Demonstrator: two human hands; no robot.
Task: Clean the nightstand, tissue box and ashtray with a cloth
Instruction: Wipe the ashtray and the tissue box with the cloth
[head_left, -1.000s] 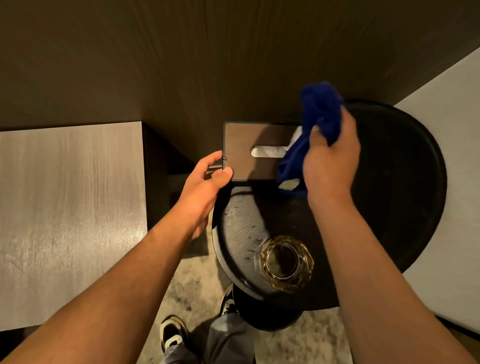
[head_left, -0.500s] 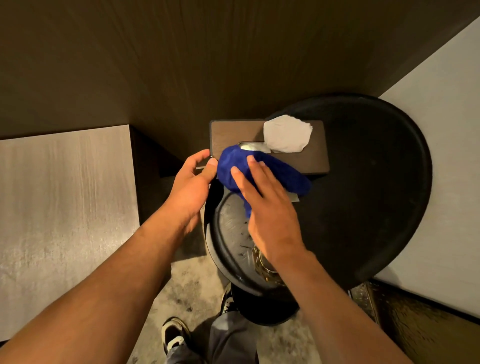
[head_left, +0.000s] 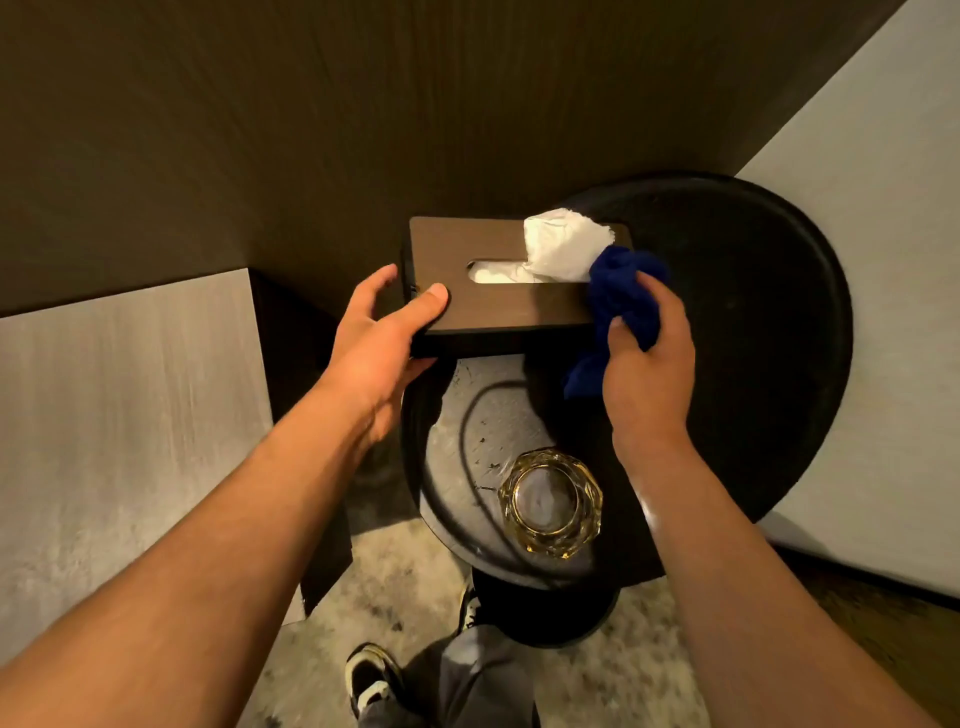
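two hands, left grip holding tissue box, right grip clutching cloth at its end

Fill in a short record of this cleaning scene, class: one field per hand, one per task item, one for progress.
left hand: grips tissue box's left end
right hand: holds blue cloth at box's right end
tissue box: wooden, white tissue sticking out
ashtray: glass, on nightstand's near edge
nightstand: round, black
progress: box being wiped
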